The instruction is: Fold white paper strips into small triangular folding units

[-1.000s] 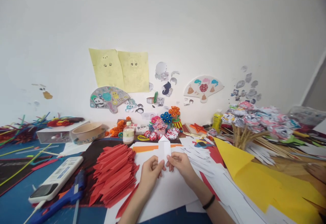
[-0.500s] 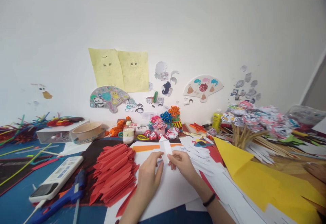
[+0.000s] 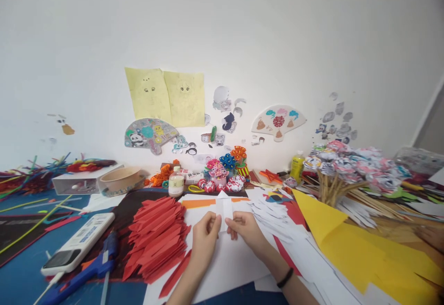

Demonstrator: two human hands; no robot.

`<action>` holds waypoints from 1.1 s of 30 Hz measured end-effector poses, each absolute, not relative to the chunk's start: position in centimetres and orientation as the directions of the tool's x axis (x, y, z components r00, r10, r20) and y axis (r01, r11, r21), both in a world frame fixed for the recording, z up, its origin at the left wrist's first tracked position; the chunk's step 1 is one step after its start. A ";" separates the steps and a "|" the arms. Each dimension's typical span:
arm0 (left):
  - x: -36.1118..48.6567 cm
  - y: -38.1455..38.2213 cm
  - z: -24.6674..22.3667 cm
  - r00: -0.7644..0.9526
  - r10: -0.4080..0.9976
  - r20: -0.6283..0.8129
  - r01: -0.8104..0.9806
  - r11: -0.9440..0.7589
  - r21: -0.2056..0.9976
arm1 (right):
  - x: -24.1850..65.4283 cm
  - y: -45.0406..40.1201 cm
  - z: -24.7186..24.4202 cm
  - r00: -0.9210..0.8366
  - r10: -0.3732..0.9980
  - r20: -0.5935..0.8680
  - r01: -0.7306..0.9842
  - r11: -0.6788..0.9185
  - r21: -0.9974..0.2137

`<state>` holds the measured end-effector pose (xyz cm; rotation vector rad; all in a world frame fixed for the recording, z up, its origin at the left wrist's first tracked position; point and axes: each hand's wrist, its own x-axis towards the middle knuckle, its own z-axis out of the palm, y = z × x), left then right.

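A small folded white paper (image 3: 224, 208) with a pointed top stands upright between my hands, above the white sheets (image 3: 232, 261) on the table. My left hand (image 3: 207, 233) pinches its left edge between thumb and curled fingers. At the right edge, my right hand (image 3: 245, 228) grips it the same way, thumb in front. A pile of folded red paper strips (image 3: 157, 238) lies to the left of my hands. Cut white paper strips (image 3: 272, 217) are spread to the right.
A blue glue gun (image 3: 92, 270) and white power strip (image 3: 79, 242) lie at left. Yellow paper (image 3: 360, 249) covers the right side. Behind stand a small bottle (image 3: 176, 183), paper flowers on sticks (image 3: 329, 187) and a round tan container (image 3: 121, 180). Another person's hand (image 3: 430, 236) shows at far right.
The fingers of my left hand have closed in on the paper's left edge. The folded paper now stands more upright and faces the camera more squarely.
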<state>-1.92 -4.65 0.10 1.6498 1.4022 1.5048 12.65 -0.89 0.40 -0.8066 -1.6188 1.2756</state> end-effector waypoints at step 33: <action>-1.8 -4.7 0.4 -0.042 0.937 0.348 0.501 -0.281 0.819 | 12.8 -0.6 -0.1 -0.339 0.875 0.345 -0.116 0.325 -0.939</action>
